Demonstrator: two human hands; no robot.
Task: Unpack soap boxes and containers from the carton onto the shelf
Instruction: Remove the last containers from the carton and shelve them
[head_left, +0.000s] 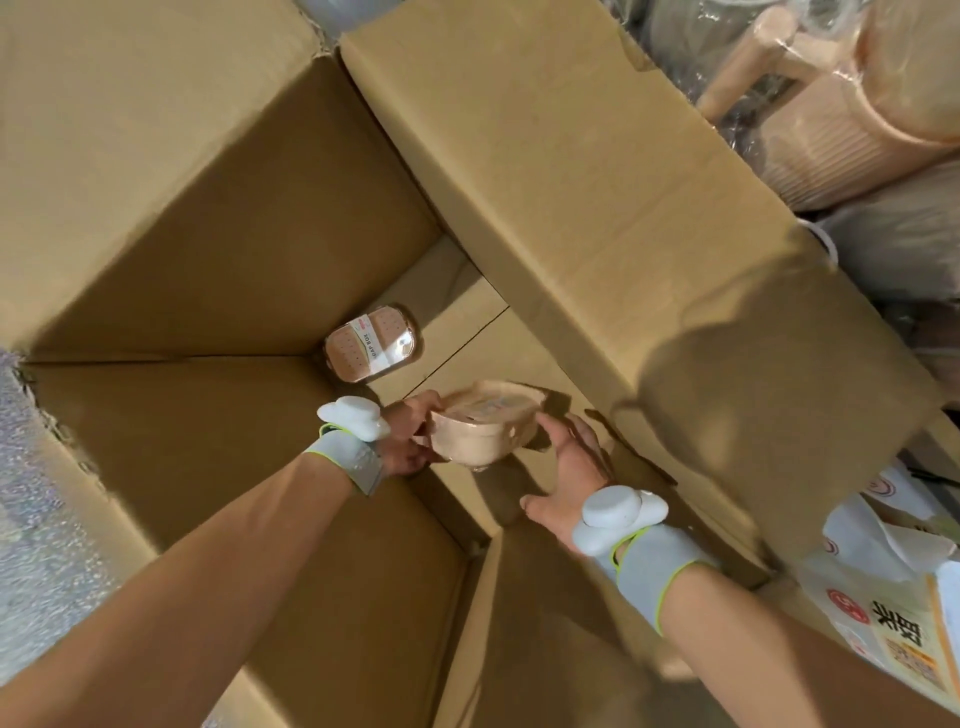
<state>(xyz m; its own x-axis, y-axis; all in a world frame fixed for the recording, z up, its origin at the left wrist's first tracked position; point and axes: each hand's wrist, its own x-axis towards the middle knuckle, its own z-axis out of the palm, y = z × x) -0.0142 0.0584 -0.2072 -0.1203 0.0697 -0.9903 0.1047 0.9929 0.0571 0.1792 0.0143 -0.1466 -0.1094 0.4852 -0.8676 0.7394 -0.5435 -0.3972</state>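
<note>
View looking straight down into a large brown cardboard carton (208, 234), open at the top, its inner walls falling away to a bare cardboard bottom with a seam running across it. One wide flap (571, 182) is folded outward on the right side, and part of it lies in shadow. Along the left edge a strip of grey speckled floor (31, 493) shows beside the carton.

Outside the carton at the upper right sit pink ribbed plastic tubs (841, 140), stacked and wrapped in clear film. At the lower right lies white printed packaging (883, 597) with round red marks and large dark Chinese characters, too cropped to read.

Two bare forearms reach down into the carton. Each wrist wears a grey band edged in yellow-green with a white rounded device on top.

The left hand (410, 441) has its fingers curled round the left end of a pink container (483, 431), holding it tilted above the carton's bottom, near the middle. The container has a pale label on its lid, too blurred to read. The right hand (571, 467) is spread, fingers straight and thumb splayed, with its fingertips at the container's right side; whether they touch it cannot be told.

A soap box (371, 343), pink under a clear cover, lies on the carton bottom against the far corner, apart from the hands. Its white strip label reads "SOAP BOX", with the first letter partly hidden.
</note>
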